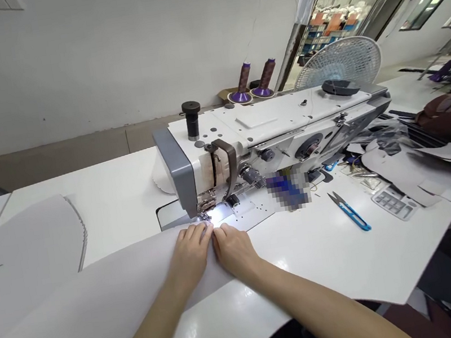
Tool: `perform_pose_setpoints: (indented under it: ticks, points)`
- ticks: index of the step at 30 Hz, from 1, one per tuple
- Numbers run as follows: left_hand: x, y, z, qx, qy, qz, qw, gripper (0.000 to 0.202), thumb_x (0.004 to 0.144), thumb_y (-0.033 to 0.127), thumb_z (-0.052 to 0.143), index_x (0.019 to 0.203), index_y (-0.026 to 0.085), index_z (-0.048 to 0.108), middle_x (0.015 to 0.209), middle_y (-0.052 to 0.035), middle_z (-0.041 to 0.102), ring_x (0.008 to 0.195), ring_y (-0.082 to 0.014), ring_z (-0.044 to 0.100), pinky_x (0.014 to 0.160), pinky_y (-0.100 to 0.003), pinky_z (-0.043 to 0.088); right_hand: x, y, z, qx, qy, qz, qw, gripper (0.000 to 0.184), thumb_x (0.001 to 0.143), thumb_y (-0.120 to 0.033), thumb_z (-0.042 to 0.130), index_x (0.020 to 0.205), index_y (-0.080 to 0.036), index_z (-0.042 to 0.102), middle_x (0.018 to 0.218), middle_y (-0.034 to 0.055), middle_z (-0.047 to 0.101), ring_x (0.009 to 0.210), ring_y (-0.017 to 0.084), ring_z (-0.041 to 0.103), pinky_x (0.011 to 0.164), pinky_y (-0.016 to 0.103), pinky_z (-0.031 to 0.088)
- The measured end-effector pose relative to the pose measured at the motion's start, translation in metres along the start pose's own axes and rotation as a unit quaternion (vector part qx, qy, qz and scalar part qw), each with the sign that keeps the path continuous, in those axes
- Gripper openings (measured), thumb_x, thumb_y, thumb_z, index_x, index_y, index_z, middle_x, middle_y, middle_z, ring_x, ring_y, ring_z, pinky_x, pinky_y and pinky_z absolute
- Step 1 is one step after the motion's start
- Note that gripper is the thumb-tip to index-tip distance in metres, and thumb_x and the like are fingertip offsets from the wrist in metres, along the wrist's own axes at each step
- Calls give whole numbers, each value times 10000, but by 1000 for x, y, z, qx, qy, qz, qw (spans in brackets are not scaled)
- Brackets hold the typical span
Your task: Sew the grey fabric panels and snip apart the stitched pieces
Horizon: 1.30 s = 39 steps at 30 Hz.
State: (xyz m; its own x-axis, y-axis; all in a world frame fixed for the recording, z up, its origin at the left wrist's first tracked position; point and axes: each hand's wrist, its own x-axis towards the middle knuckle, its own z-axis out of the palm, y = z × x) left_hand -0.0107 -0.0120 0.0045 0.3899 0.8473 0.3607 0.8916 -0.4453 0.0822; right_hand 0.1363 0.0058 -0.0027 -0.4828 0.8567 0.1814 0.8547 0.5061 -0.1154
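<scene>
Left hand (191, 254) and right hand (234, 250) press flat, grip wide, on the pale sheet (102, 308). Its edge lies at their twelve o'clock, under the presser foot (205, 209) of the sewing machine (269, 122). Fingertips that close could, I reckon, get caught under it, and uneven pressure could skew the sheet.

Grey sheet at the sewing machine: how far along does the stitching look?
Done: the end of the grey sheet sits at the presser foot. In hand: left hand and right hand press it flat, fingers by the foot. Left: nearly all the sheet lies short of the foot, no seam visible.
</scene>
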Motion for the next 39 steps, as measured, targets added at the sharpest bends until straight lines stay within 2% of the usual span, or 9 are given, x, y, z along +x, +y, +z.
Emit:
perform_pose_setpoints:
  ticks: [7, 12, 18, 22, 24, 31, 39]
  points:
    - [-1, 3, 1, 45, -2, 9, 999, 343, 893, 80, 353, 1182, 107, 536, 1121, -108, 615, 1030, -251, 531, 851, -382, 411, 0, -2, -2, 2, -23, 6, 1000, 140, 923, -127, 386, 899, -161, 519, 790, 46, 538, 688, 169, 477, 493, 273, 199]
    - [-4, 11, 7, 92, 6, 12, 996, 353, 878, 48, 339, 1159, 56, 552, 1172, -158, 602, 1068, -266, 531, 914, -412, 398, 1, -4, -9, 5, -59, -1, 998, 123, 903, -106, 408, 925, -169, 511, 836, 50, 545, 719, 176, 480, 492, 260, 236]
    - [-5, 17, 8, 53, 19, -48, 997, 340, 887, 84, 343, 1125, 116, 584, 1221, -137, 585, 1106, -276, 505, 897, -430, 414, 2, -5, -13, -6, -83, -11, 996, 157, 889, -86, 407, 940, -171, 528, 847, 53, 545, 732, 176, 487, 486, 264, 254]
    - [-5, 19, 7, 35, 37, -93, 994, 335, 881, 83, 337, 1108, 113, 581, 1142, -148, 600, 1050, -274, 510, 874, -417, 426, 2, -5, -11, -15, -78, -17, 997, 166, 891, -93, 400, 964, -166, 530, 836, 58, 540, 727, 183, 489, 480, 268, 257]
    - [-5, 19, 6, 24, 34, -96, 995, 331, 872, 70, 344, 1092, 121, 584, 1099, -138, 605, 1020, -267, 513, 864, -404, 428, 2, -4, -10, -13, -80, -16, 997, 167, 887, -88, 400, 969, -162, 525, 837, 62, 538, 726, 183, 489, 483, 261, 269]
    - [-5, 16, 6, 7, 17, -108, 994, 350, 878, 97, 375, 1176, 146, 553, 1136, -133, 579, 1057, -275, 480, 872, -413, 419, 1, -5, -9, -20, -84, -24, 996, 195, 890, -83, 391, 1025, -148, 516, 860, 70, 545, 736, 185, 495, 484, 257, 269]
    - [-1, 12, 6, -1, 23, -117, 993, 348, 884, 122, 369, 1165, 169, 569, 1161, -139, 575, 1082, -273, 483, 891, -423, 417, 8, -6, -9, -22, -73, -20, 997, 178, 878, -57, 390, 958, -149, 520, 813, 67, 532, 719, 177, 478, 505, 244, 284]
